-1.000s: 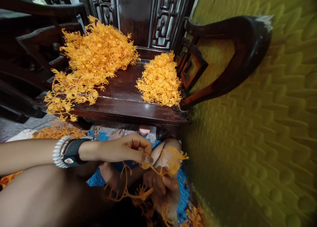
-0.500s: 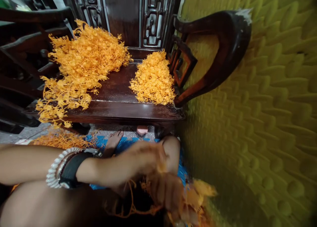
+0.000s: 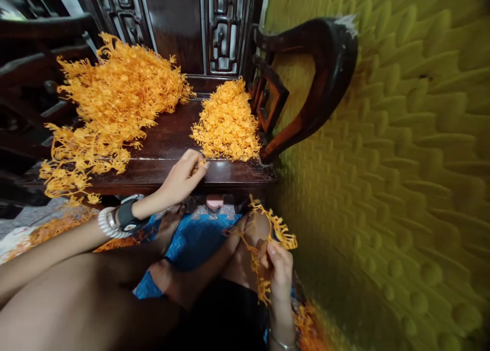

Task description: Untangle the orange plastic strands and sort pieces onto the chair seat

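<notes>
Closed fingers of my left hand (image 3: 182, 176) hold small orange-yellow plastic pieces, mostly hidden in the grip, at the front edge of the dark wooden bench (image 3: 168, 136). Just beyond that hand lies a compact heap of small orange pieces (image 3: 229, 124). My right hand (image 3: 279, 267), low over my knee, pinches a branching orange plastic sprue (image 3: 281, 228), whose toothed strips stick out above and below the fingers. On the bench's left side sits a larger, looser pile of tangled orange plastic (image 3: 126, 85), part of it hanging over the front edge.
A curved wooden armrest (image 3: 337, 65) rises at the bench's right end, near the yellow-green embossed wall (image 3: 401, 162). Orange scraps (image 3: 57, 231) lie on the floor at left, more scraps (image 3: 308, 325) at lower right. A blue mat (image 3: 199, 241) is under my feet.
My hands, close together over my lap before, are now apart. The left has moved up and left to the bench edge; the right holds the sprue above my knee. The view has shifted slightly right.
</notes>
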`<state>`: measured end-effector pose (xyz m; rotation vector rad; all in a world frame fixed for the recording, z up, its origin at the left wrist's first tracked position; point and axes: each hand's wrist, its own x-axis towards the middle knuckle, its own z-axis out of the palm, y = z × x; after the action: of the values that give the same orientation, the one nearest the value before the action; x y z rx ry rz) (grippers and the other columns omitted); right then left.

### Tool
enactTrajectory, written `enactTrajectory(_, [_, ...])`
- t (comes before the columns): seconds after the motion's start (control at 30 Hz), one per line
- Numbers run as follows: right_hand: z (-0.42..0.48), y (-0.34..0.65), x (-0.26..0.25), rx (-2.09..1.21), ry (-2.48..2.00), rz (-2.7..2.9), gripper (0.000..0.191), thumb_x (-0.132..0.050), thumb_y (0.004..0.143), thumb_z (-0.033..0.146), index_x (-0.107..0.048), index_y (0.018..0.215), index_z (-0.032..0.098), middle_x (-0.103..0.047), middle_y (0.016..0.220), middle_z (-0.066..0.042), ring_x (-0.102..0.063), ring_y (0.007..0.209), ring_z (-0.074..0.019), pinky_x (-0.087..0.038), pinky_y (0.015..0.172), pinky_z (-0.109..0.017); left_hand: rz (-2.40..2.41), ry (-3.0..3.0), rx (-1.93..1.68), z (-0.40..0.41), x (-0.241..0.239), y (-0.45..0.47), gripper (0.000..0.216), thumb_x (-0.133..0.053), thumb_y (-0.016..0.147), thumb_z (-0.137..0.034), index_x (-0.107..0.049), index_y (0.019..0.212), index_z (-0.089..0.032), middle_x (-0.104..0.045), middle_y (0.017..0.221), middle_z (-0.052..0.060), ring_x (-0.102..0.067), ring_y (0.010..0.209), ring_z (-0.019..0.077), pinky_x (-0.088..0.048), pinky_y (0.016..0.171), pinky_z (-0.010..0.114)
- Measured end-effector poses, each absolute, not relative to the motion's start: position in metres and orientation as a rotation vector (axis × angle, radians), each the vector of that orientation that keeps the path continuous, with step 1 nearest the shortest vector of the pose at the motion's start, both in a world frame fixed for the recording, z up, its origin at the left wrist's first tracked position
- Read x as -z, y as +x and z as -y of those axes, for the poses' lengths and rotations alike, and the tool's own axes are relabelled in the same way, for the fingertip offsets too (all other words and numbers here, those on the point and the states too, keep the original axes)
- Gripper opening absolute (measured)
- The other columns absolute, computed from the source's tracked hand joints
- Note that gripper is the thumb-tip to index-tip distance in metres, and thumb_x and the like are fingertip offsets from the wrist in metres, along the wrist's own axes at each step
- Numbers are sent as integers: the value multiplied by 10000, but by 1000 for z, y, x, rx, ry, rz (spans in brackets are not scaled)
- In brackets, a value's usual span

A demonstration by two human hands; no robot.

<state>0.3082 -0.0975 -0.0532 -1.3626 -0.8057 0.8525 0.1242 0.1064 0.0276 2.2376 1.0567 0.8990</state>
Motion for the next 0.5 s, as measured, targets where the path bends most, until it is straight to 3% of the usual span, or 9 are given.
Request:
enactTrajectory(0.1, [95,308,51,-856,-1383,787,537,-571,810,605,-462,479,196,-335,448,46,-282,433,-89,-222,457,-263,-1176,2335,-962,-132,-26,135,152,-428,910,-314,-386,796,-223,-503,953,65,-510,870,210,-424,818,352])
enactTrajectory(0.23, [99,312,47,-883,-1411,801,521,-573,812,595,-497,496,188,-350,451,44,-293,436,-90,-227,460,-257,-1351,2262,-1018,-164,-12,153,137,-445,874,-256,-352,778,-227,-515,997,122,-479,1070,289,-378,976,462])
enactTrajectory(0.33, [101,317,48,-915,-1416,811,488,-560,822,580,-554,542,180,-326,438,57,-258,423,-86,-202,454,-255,-1401,2186,-1039,-174,1,161,167,-496,861,-325,-392,785,-218,-533,1012,136,-464,1102,323,-352,991,537])
enactTrajectory(0.43, [101,322,51,-920,-1418,816,476,-547,834,560,-554,546,181,-332,440,55,-261,428,-88,-201,466,-257,-1355,2159,-1060,-172,8,160,231,-504,874,-409,-450,766,-212,-579,989,108,-499,1074,291,-357,1011,508])
enactTrajectory(0.5, [100,324,53,-914,-1420,812,467,-545,839,547,-555,549,181,-345,446,51,-275,437,-91,-216,479,-258,-1328,2135,-1093,-170,8,157,230,-445,904,-369,-473,739,-211,-607,989,97,-524,1057,258,-380,1007,452])
